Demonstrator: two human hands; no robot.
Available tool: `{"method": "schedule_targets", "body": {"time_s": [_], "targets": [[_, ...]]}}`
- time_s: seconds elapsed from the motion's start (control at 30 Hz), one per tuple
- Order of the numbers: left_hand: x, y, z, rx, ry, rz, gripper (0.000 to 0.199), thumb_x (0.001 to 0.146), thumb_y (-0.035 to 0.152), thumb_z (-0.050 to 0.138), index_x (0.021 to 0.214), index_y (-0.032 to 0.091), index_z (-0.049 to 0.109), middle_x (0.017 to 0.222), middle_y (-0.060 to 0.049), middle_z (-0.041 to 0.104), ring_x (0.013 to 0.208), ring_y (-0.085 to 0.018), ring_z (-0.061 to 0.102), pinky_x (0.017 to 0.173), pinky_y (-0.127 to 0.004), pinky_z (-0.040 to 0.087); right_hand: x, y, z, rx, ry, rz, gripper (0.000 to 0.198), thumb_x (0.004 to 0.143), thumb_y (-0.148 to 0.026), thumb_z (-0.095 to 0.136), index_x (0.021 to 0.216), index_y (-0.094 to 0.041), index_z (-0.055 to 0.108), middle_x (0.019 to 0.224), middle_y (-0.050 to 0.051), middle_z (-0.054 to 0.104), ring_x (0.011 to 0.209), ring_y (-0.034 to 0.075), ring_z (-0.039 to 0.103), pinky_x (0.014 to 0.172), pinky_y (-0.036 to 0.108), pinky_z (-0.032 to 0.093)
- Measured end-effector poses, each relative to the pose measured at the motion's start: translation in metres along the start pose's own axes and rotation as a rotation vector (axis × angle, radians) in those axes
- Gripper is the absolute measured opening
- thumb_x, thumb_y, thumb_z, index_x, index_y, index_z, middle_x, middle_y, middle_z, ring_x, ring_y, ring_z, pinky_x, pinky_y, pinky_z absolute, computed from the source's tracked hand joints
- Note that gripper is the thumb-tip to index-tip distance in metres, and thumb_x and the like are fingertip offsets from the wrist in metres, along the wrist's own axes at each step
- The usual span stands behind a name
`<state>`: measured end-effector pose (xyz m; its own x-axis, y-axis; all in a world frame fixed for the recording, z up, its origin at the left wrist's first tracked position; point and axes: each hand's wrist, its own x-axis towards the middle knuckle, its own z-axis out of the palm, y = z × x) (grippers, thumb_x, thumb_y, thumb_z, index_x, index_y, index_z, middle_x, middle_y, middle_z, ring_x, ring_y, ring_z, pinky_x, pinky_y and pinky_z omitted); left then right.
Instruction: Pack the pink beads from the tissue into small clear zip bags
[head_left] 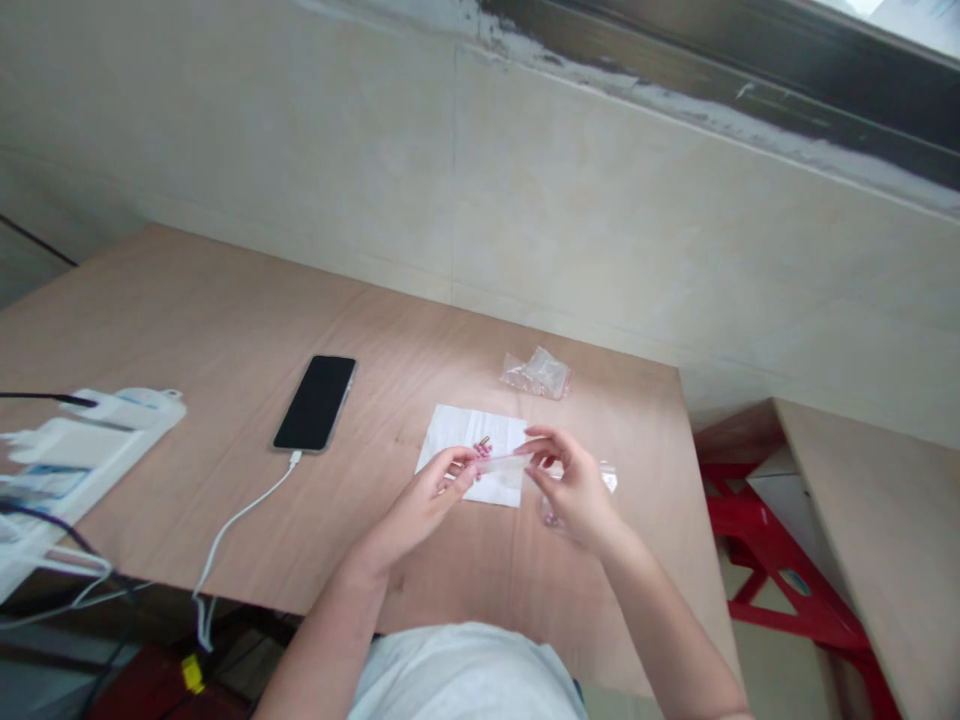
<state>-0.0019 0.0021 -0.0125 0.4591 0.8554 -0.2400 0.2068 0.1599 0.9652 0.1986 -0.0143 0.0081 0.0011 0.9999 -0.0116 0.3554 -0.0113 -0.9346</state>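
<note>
Between my two hands a small clear plastic bag (504,464) is stretched over a white sheet of paper (450,425). My left hand (442,482) pinches its left end between thumb and fingers. At the other end, my right hand (566,480) grips the bag with thumb and fingertips. Small pink beads (482,450) with a gold-coloured piece show just above my left fingertips; whether they lie on the paper or in the bag I cannot tell. Partly hidden under my right hand lies another clear bag (553,512) with small pinkish pieces.
Several clear plastic bags (537,374) lie near the wall. A black-screened phone (315,403) with a white charging cable (238,520) lies to the left. A white power strip (142,415) with plugs sits at the far left. Beyond the table's right edge stands a red stool (772,550).
</note>
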Motion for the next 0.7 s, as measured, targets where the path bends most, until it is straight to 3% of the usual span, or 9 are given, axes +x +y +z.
{"method": "schedule_targets", "body": {"time_s": [0.07,0.13,0.33,0.43,0.53,0.6,0.7], "targets": [[-0.002,0.004,-0.002,0.087,-0.110,-0.009,0.026,0.080,0.033,0.047,0.099,0.018,0.053,0.097,-0.005,0.056,0.086,-0.016,0.052,0.074,-0.026,0.041,-0.014,-0.006,0.017,-0.019,-0.101,-0.023,0.045,0.066,-0.006,0.049,0.108,-0.020,0.044,0.089,0.004,0.062,0.073,0.013,0.054,0.068,0.028,0.042],[-0.006,0.004,-0.004,0.146,-0.187,-0.026,0.022,0.078,0.032,0.049,0.092,0.016,0.057,0.094,-0.005,0.057,0.084,-0.016,0.053,0.073,-0.026,0.042,-0.024,-0.002,0.029,-0.020,-0.118,-0.001,0.048,0.065,-0.005,0.049,0.110,-0.020,0.043,0.090,0.004,0.060,0.073,0.013,0.054,0.068,0.028,0.042],[-0.018,-0.004,-0.005,0.163,-0.207,-0.049,0.016,0.074,0.026,0.052,0.084,0.015,0.059,0.083,-0.002,0.060,0.076,-0.013,0.054,0.070,-0.024,0.042,-0.035,0.018,0.039,0.032,-0.134,0.057,0.049,0.064,-0.006,0.049,0.110,-0.020,0.040,0.085,0.003,0.057,0.068,0.012,0.053,0.064,0.026,0.043],[-0.021,-0.006,-0.002,0.179,-0.147,-0.044,0.015,0.073,0.027,0.053,0.077,0.014,0.058,0.074,0.000,0.058,0.070,-0.012,0.052,0.064,-0.022,0.041,-0.038,0.017,0.038,-0.037,-0.023,0.082,0.045,0.063,-0.010,0.054,0.105,-0.018,0.041,0.088,0.005,0.055,0.073,0.014,0.053,0.068,0.029,0.043],[-0.024,-0.005,0.001,0.186,-0.082,-0.074,0.016,0.073,0.030,0.052,0.071,0.014,0.053,0.064,0.003,0.052,0.058,-0.009,0.047,0.052,-0.018,0.037,-0.044,0.012,0.040,-0.166,0.161,0.129,0.027,0.065,-0.020,0.057,0.089,-0.016,0.045,0.087,0.006,0.054,0.075,0.016,0.051,0.069,0.030,0.041],[-0.027,-0.004,0.004,0.199,-0.079,-0.095,0.018,0.074,0.031,0.050,0.068,0.014,0.050,0.058,0.005,0.047,0.050,-0.007,0.042,0.044,-0.017,0.031,-0.049,0.008,0.045,-0.141,0.097,0.180,0.016,0.072,-0.031,0.052,0.076,-0.016,0.046,0.075,0.004,0.054,0.067,0.015,0.050,0.062,0.028,0.040],[-0.032,-0.002,0.011,0.255,-0.104,-0.063,0.019,0.075,0.030,0.048,0.063,0.015,0.047,0.054,0.006,0.044,0.047,-0.006,0.039,0.043,-0.016,0.029,-0.056,0.002,0.055,0.002,-0.125,0.266,0.028,0.079,-0.040,0.042,0.064,-0.017,0.046,0.060,0.002,0.054,0.056,0.013,0.050,0.053,0.024,0.037]]}}
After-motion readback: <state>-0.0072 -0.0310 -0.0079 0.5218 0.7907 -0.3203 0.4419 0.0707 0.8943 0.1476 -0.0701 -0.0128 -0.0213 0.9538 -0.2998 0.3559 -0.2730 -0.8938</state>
